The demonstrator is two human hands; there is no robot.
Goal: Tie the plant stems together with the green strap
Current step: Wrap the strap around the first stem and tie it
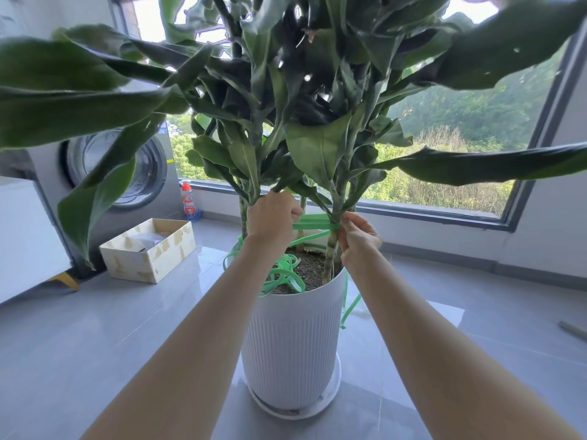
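The green strap [313, 222] is running in several flat passes between the two hands, at a level just above the rim of the pot [292, 344]. On the right it is wrapping one of the plant stems [332, 249]. On the left it is disappearing behind the left hand [273, 219], so whether it is also passing round the left stem [244, 217] cannot be told. The slack is lying in loose coils on the soil [313, 268], and one tail is hanging down outside the pot wall on the right.

Step in hand (judged from the layout alone): wrapping is under way, and no knot is showing. The next move is likely calling for even tension on both ends, then a crossing of the ends close to the stem so that the passes are not sliding down.

The left hand is gripping the strap with curled fingers [297, 212] and appears to be drawing it leftward. The right hand [359, 238] is pinching the strap against the wrapped stem, touching both.

The pot is standing in a saucer [295, 411] on the grey tiled floor [95, 328]. To the left, an open box [149, 252] is sitting on the floor, with a bottle [187, 200] beyond it and a washing machine [117, 166] behind. A wide window [444, 147] is filling the background.
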